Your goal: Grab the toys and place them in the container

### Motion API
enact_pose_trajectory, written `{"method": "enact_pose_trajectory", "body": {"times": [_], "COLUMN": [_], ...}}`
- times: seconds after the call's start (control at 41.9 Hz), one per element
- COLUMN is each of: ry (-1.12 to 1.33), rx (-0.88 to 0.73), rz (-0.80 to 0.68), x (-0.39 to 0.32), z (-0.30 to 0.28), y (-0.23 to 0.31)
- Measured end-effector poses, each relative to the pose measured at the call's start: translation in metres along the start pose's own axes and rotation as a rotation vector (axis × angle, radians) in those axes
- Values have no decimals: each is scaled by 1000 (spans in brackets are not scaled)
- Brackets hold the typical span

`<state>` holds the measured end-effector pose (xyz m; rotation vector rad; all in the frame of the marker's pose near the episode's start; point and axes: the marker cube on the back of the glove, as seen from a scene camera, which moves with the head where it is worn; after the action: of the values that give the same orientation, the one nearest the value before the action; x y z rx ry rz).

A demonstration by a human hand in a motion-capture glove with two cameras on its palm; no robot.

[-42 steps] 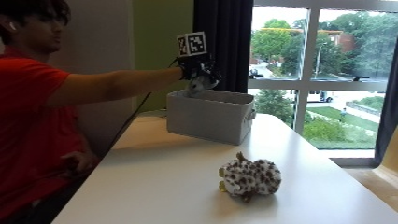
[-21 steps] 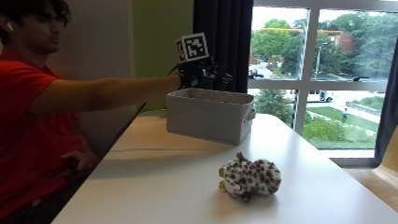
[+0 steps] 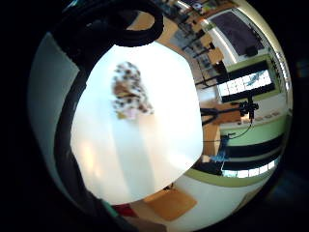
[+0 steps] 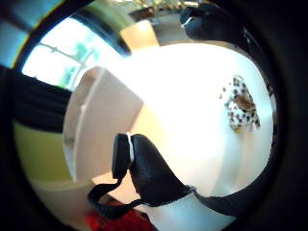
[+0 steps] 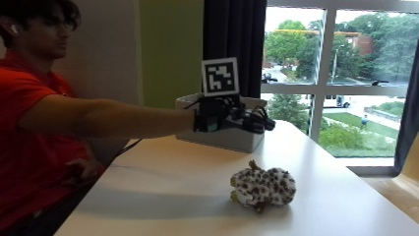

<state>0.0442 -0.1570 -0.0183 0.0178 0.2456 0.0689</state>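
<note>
A brown-and-white spotted plush toy (image 5: 262,187) lies on the white table (image 5: 157,196), near its front. Behind it at the table's far end stands the grey container (image 5: 225,140). My gloved right hand (image 5: 234,118) hovers in front of the container's near wall, above the table, fingers straight and holding nothing. It is well apart from the toy. The little finger side palm view looks down on the toy (image 3: 128,93) lying on the table. The thumb side palm view shows the container (image 4: 98,120), the toy (image 4: 240,103) and my thumb (image 4: 144,171).
A large window and a dark curtain (image 5: 232,44) stand behind the container. The person's bare left hand (image 5: 82,169) rests by the table's left edge. The table's right edge (image 5: 367,196) runs along the window side.
My hand has come down from above the container's opening and now hovers lower, in front of its wall, nearer the toy. The toy has not moved.
</note>
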Motion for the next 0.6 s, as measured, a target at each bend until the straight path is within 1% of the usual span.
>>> {"method": "enact_pose_trajectory", "body": {"times": [0.024,0.048,0.119,0.191,0.239,0.31,0.334,0.501,0.596], "ry": [9,24,80,130,149,106,93,71,54], "rx": [-15,-31,-81,-120,-136,-144,-146,-166,-188], "rz": [23,12,-102,-125,-82,103,140,203,182], "x": [11,23,56,73,77,77,76,81,82], "z": [7,16,41,62,72,86,91,118,136], "y": [-3,-4,-4,-6,-10,-22,-26,-39,-40]}}
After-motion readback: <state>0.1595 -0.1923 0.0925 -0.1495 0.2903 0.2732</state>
